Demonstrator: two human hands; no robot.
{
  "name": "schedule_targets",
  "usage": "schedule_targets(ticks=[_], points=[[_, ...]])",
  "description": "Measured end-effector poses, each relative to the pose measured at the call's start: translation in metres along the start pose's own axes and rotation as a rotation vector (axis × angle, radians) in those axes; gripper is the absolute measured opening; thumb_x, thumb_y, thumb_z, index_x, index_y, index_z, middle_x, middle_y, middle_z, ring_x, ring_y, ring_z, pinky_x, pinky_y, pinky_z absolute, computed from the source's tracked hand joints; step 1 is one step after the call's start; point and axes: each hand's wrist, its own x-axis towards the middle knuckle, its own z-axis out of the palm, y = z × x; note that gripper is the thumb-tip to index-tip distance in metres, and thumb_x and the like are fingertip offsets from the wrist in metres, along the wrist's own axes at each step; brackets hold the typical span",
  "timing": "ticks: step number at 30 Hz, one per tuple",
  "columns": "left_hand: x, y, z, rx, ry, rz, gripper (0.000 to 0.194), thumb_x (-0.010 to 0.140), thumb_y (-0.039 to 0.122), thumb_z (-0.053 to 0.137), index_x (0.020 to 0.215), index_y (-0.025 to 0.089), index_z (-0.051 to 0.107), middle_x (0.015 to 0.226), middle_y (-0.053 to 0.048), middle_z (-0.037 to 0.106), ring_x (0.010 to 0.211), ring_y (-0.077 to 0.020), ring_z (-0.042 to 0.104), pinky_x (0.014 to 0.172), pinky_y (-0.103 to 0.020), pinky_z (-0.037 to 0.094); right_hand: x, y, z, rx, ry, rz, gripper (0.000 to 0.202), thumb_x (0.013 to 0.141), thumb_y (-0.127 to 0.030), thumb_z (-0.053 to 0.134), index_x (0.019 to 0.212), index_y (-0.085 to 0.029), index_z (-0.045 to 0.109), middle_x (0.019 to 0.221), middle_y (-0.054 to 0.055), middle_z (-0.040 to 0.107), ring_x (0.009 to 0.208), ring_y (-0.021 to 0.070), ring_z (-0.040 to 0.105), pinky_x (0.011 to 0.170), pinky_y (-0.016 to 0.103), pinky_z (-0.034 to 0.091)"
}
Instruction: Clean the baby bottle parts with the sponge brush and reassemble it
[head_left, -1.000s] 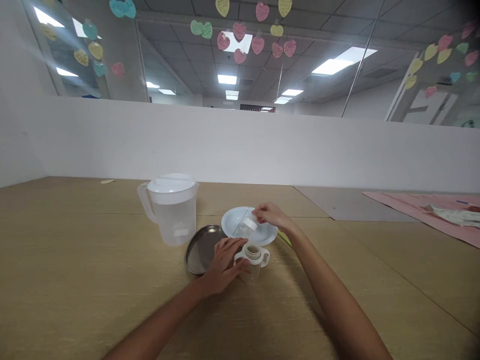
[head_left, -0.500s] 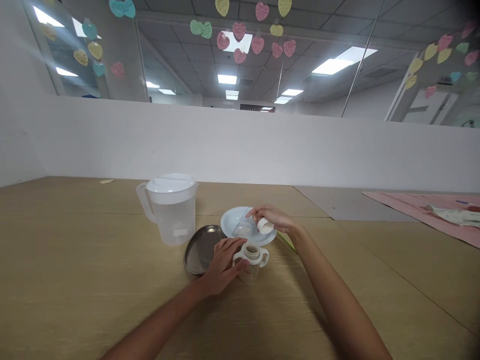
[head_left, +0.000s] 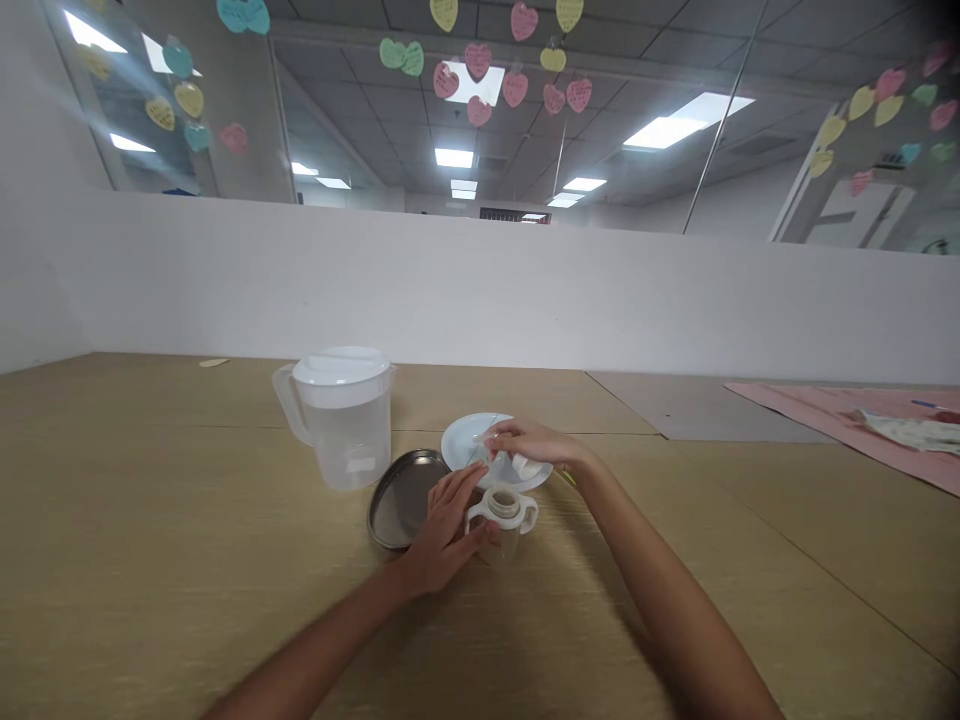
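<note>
My left hand (head_left: 450, 520) is closed round the side of a clear baby bottle (head_left: 504, 545) with a white two-handled collar. The bottle stands upright on the table with its mouth uncovered. My right hand (head_left: 529, 442) is over a pale blue plate (head_left: 456, 440) just behind the bottle. Under its palm it holds a small white bottle cap (head_left: 526, 467), mostly hidden. Its fingertips reach down to a clear piece (head_left: 489, 465) on the plate; whether they grip it I cannot tell.
A lidded clear pitcher (head_left: 349, 425) stands at the left. In front of it lies a round metal tray (head_left: 401, 505), beside my left hand. Something thin and green (head_left: 568, 478) pokes out right of the plate. A pink cloth (head_left: 810, 410) lies far right.
My right hand has moved left and tilted down over the plate, bringing its fingertips to the clear piece. The white cap moved with it. My left hand and the bottle stay put.
</note>
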Motion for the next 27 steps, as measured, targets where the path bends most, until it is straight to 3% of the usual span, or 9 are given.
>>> schedule_targets(ticks=[5,8,10,13,17,22,24,27], points=[[-0.002,0.002,0.0,-0.031,0.081,-0.008,0.058,0.087,0.044,0.041,0.137,0.026,0.021,0.141,-0.01,0.029,0.129,-0.0234,0.025,0.107,-0.042,0.017,-0.003,0.01,-0.013,0.052,0.084,0.048,0.043,0.078,-0.052,0.049,0.079,-0.012,0.066,0.081,0.005,0.063,0.058,0.0092,0.048,0.053,0.02,0.037],[-0.002,0.003,0.0,-0.042,0.089,-0.026,0.056,0.087,0.045,0.041,0.136,0.026,0.023,0.139,-0.01,0.031,0.128,-0.0237,0.026,0.106,-0.042,0.019,0.001,0.028,-0.021,-0.124,0.108,0.181,0.04,0.078,-0.047,0.05,0.071,-0.011,0.066,0.068,0.005,0.062,0.054,0.0102,0.048,0.052,0.021,0.036],[-0.002,0.004,0.0,-0.044,0.083,-0.034,0.056,0.087,0.046,0.04,0.136,0.025,0.024,0.138,-0.011,0.033,0.127,-0.0244,0.027,0.105,-0.043,0.02,0.005,0.042,-0.025,-0.29,0.205,0.289,0.033,0.076,-0.039,0.054,0.066,-0.01,0.065,0.062,0.007,0.061,0.056,0.0133,0.051,0.055,0.023,0.036],[-0.002,0.006,0.0,-0.041,0.071,-0.035,0.056,0.086,0.046,0.04,0.136,0.025,0.025,0.137,-0.012,0.034,0.126,-0.0252,0.029,0.105,-0.043,0.022,0.012,0.055,-0.028,-0.391,0.357,0.345,0.024,0.074,-0.031,0.056,0.076,-0.01,0.067,0.074,0.012,0.065,0.073,0.0197,0.057,0.063,0.025,0.038],[-0.002,0.006,0.0,-0.03,0.082,-0.032,0.056,0.087,0.045,0.04,0.135,0.025,0.024,0.137,-0.012,0.034,0.125,-0.0251,0.03,0.104,-0.043,0.022,0.017,0.059,-0.027,-0.34,0.416,0.301,0.031,0.077,-0.031,0.052,0.095,-0.01,0.065,0.093,0.012,0.065,0.086,0.0199,0.058,0.071,0.024,0.039],[-0.003,0.004,0.002,-0.022,0.092,-0.045,0.055,0.086,0.042,0.043,0.134,0.023,0.027,0.134,-0.011,0.038,0.124,-0.0249,0.033,0.103,-0.042,0.025,0.011,0.052,-0.032,-0.278,0.47,0.283,0.029,0.077,-0.026,0.043,0.089,-0.011,0.066,0.08,0.007,0.065,0.073,0.0162,0.057,0.064,0.023,0.039],[-0.003,0.004,0.002,-0.012,0.133,-0.049,0.052,0.086,0.04,0.044,0.133,0.024,0.028,0.133,-0.011,0.039,0.123,-0.0244,0.034,0.103,-0.041,0.025,0.008,0.041,-0.031,-0.201,0.542,0.229,0.034,0.077,-0.023,0.036,0.091,-0.011,0.065,0.08,0.007,0.063,0.071,0.0156,0.055,0.061,0.023,0.039],[-0.004,0.005,0.002,-0.005,0.23,-0.047,0.047,0.087,0.035,0.044,0.131,0.025,0.03,0.131,-0.01,0.04,0.122,-0.0233,0.034,0.103,-0.042,0.024,0.002,0.009,-0.017,0.041,0.604,0.011,0.038,0.073,-0.017,0.029,0.092,-0.013,0.063,0.085,0.006,0.059,0.074,0.0149,0.053,0.06,0.022,0.04]])
